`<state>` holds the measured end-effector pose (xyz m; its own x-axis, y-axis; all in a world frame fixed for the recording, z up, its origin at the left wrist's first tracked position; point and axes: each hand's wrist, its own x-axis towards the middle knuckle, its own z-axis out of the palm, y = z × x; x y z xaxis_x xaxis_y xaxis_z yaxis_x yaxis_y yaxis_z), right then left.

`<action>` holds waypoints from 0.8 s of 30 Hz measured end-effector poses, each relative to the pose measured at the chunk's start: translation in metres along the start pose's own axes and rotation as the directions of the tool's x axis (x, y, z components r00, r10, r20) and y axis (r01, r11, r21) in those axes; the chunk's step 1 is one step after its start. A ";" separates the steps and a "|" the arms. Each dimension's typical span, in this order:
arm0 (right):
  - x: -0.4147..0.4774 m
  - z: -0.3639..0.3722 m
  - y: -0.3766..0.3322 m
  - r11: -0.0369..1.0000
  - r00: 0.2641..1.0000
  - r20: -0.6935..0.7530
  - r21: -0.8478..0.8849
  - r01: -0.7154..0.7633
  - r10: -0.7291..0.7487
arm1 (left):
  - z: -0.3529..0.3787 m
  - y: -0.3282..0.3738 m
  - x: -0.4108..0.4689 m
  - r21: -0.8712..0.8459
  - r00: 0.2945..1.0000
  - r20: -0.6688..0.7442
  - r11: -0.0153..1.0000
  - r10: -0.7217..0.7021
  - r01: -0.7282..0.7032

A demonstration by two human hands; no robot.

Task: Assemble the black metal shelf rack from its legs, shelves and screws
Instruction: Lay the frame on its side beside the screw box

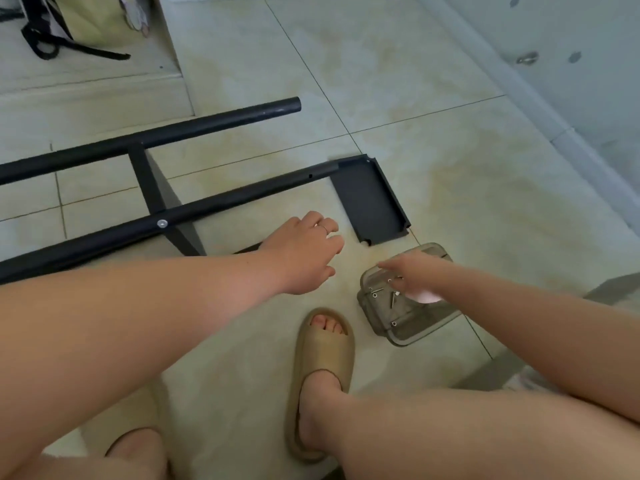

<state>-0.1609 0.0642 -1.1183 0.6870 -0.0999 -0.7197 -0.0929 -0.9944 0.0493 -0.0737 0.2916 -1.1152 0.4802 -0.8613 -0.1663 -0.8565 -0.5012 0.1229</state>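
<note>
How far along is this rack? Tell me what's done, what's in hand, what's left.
Done: one shelf sits between the two legs, fixed by a screw. In hand: the right hand reaches into the screw container; the left hand holds nothing. Left: the second shelf at the leg's end, with an empty hole nearby.

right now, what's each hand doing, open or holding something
Left hand: open, fingers loosely curled, holding nothing.
Right hand: reaching into the clear container, blurred; cannot tell if it holds anything.
</note>
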 end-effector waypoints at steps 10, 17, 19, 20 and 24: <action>0.065 0.088 0.041 0.953 0.989 0.067 0.265 -0.147 0.134 | 0.079 0.050 0.051 -0.135 0.969 0.215 0.986 0.124 -0.097; 0.101 0.129 0.068 0.894 0.967 -0.055 0.396 -0.209 0.251 | 0.117 0.065 0.068 -0.258 0.984 0.167 0.966 0.067 -0.022; 0.107 0.133 0.067 0.877 0.955 -0.098 0.431 -0.213 0.280 | 0.121 0.064 0.070 -0.262 0.989 0.130 0.965 0.063 -0.027; 0.109 0.135 0.067 0.874 0.949 -0.128 0.442 -0.204 0.286 | 0.122 0.063 0.070 -0.259 0.990 0.121 0.965 0.067 -0.034; 0.118 0.141 0.062 0.870 0.937 -0.178 0.454 -0.194 0.302 | 0.123 0.056 0.070 -0.245 0.991 0.117 0.969 0.072 -0.042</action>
<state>-0.1877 -0.0042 -1.2977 0.7440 -0.3994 -0.5356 -0.5410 -0.8306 -0.1321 -0.1117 0.2136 -1.2406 0.3917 -0.8795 -0.2703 -0.8031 -0.4701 0.3660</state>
